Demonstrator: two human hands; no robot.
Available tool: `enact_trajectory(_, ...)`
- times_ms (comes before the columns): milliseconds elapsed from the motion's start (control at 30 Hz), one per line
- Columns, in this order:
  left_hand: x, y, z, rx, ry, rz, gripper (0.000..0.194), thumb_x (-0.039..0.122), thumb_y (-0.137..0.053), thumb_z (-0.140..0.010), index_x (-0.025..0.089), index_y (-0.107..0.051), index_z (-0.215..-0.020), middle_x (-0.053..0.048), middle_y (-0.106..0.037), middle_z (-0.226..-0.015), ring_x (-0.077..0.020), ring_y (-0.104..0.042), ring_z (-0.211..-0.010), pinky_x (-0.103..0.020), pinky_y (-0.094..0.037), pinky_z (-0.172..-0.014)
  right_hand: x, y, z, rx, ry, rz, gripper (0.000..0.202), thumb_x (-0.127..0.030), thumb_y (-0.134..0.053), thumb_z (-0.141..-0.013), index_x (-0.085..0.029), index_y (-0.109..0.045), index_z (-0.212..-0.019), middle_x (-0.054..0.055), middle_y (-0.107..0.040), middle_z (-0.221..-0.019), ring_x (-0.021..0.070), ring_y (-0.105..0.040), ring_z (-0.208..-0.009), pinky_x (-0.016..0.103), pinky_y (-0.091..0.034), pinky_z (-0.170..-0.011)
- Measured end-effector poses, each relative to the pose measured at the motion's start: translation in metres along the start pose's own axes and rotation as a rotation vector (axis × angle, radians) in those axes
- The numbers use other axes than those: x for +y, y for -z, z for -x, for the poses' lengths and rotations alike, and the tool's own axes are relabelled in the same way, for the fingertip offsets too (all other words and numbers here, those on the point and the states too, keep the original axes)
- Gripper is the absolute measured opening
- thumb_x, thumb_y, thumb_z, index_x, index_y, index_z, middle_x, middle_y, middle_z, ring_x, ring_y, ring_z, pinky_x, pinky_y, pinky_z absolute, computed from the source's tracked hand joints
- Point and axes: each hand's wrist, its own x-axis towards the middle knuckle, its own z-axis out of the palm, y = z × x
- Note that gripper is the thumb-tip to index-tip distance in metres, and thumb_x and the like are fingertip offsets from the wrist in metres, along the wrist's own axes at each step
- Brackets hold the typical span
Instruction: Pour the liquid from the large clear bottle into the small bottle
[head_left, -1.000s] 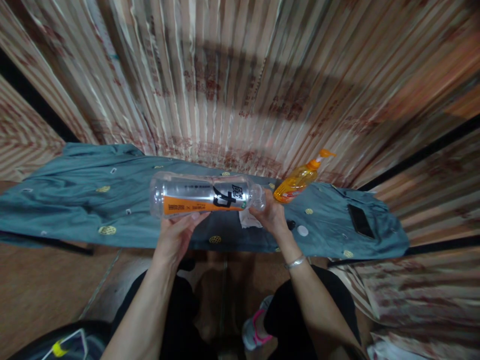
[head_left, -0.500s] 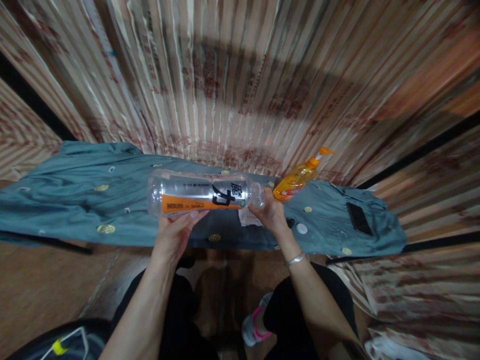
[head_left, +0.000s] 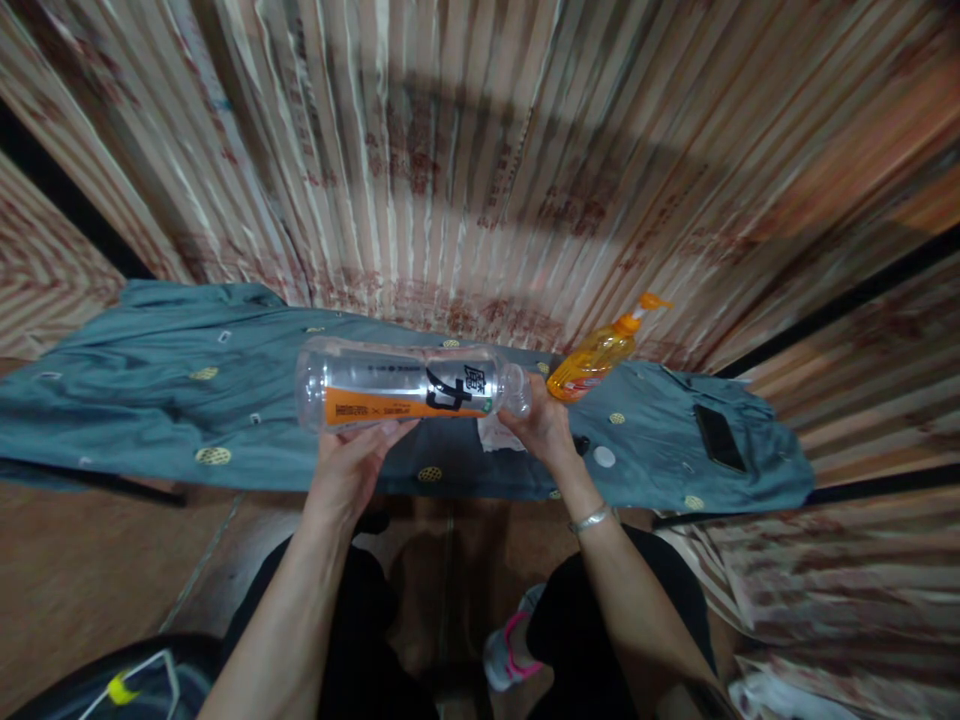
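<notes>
A clear plastic bottle [head_left: 397, 385] with a silver and orange label lies sideways between my two hands, its neck toward the right. From below, my left hand [head_left: 356, 465] supports its wider end, thumb along the near side. My right hand [head_left: 544, 420] is closed around the neck, hiding the mouth; a bracelet circles that wrist. Just beyond my right hand stands a pump bottle [head_left: 592, 362] of orange liquid. A white round cap [head_left: 604, 457] lies on the cloth to the right of my right hand. Partly covered by that hand is a whitish paper piece [head_left: 499, 434].
A green patterned cloth [head_left: 150, 390] covers the narrow table. Toward its right end lies a dark phone [head_left: 718, 438]. A small black object [head_left: 581, 445] sits beside the cap. Corrugated, printed sheeting [head_left: 450, 180] rises behind the table, and dark metal bars flank both sides.
The bottle has turned very slightly in my hands, its label shifting a little. Both hands keep their hold, and everything else stays in place.
</notes>
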Motion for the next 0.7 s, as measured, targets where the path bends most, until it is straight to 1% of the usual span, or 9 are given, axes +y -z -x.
enact_trajectory(100,0.0011,-0.0011,0.0006,0.013,0.0,0.003,0.071,0.018,-0.093,-0.047,0.029,-0.073,-0.114,-0.001,-0.079,-0.085,-0.0242,-0.077,-0.079,-0.056,-0.065,-0.092,0.0001,-0.0001,0.0001,0.009,-0.002,-0.006,0.048,-0.032,-0.074,-0.081,-0.02,-0.056,-0.124,0.011,-0.079,-0.111,0.0295,-0.079,-0.097,0.034,-0.059,-0.079)
enact_trajectory(267,0.0023,-0.0017,0.0015,0.006,0.0,-0.003,0.074,0.019,-0.094,-0.049,0.029,-0.071,-0.118,-0.001,-0.079,-0.085,-0.0254,-0.078,-0.084,-0.056,-0.064,-0.095,0.0029,-0.0005,-0.0004,0.008,0.022,-0.014,0.049,-0.034,-0.074,-0.082,-0.021,-0.055,-0.125,0.01,-0.079,-0.11,0.029,-0.079,-0.096,0.034,-0.06,-0.078)
enact_trajectory(367,0.0019,-0.0013,0.0012,0.01,0.001,0.002,0.072,0.018,-0.094,-0.048,0.028,-0.071,-0.116,-0.001,-0.079,-0.084,-0.0245,-0.077,-0.083,-0.054,-0.065,-0.094,0.0038,-0.0014,-0.0003,0.012,0.028,-0.007,0.05,-0.034,-0.073,-0.082,-0.021,-0.055,-0.126,0.01,-0.079,-0.111,0.0296,-0.079,-0.098,0.034,-0.06,-0.078)
enact_trajectory(467,0.0014,-0.001,0.0009,0.003,-0.002,0.001,0.069,0.019,-0.094,-0.049,0.029,-0.072,-0.113,0.0,-0.079,-0.084,-0.0241,-0.077,-0.08,-0.057,-0.064,-0.094,0.0041,-0.0025,0.0003,0.03,0.03,-0.009,0.05,-0.034,-0.073,-0.082,-0.022,-0.055,-0.127,0.009,-0.079,-0.108,0.0293,-0.079,-0.096,0.034,-0.06,-0.078)
enact_trajectory(700,0.0014,-0.0001,0.0008,-0.01,0.006,-0.02,0.068,0.021,-0.094,-0.049,0.028,-0.071,-0.112,-0.001,-0.078,-0.083,-0.0277,-0.078,-0.09,-0.057,-0.063,-0.097,0.0031,-0.0011,-0.0002,0.01,0.026,-0.004,0.05,-0.034,-0.073,-0.082,-0.021,-0.054,-0.126,0.01,-0.079,-0.11,0.0292,-0.078,-0.098,0.034,-0.06,-0.079)
